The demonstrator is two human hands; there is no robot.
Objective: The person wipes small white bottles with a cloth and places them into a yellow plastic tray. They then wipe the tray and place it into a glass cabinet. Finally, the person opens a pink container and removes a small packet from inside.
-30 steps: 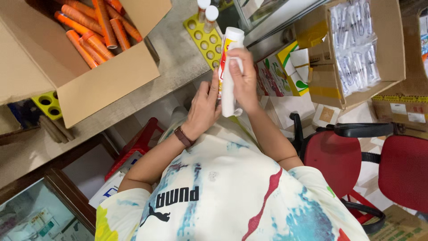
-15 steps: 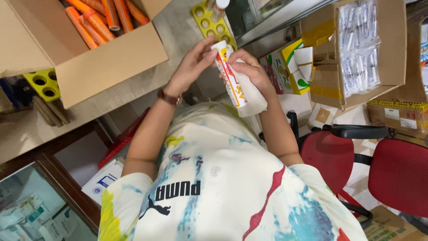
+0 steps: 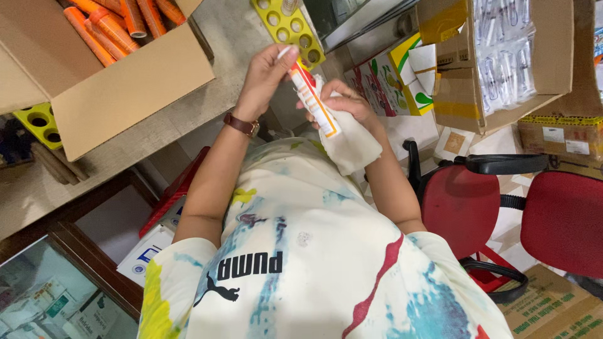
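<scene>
A white tube with a red and orange stripe (image 3: 314,100) is held tilted in front of my chest. My left hand (image 3: 267,75), with a brown watch on its wrist, grips the tube's upper end near the cap. My right hand (image 3: 344,103) holds a white cloth (image 3: 348,147) pressed around the tube's lower part. The tube's bottom end is hidden by the cloth and my fingers.
An open cardboard box (image 3: 125,81) with several orange tubes (image 3: 119,19) sits on the counter at upper left. A yellow tray with round holes (image 3: 292,28) lies above my hands. A box of clear packets (image 3: 502,56) is at upper right, and red chairs (image 3: 461,207) at right.
The tube has gone from nearly upright to tilted and come closer to my chest. The white cloth now shows wrapped around its lower end in my right hand.
</scene>
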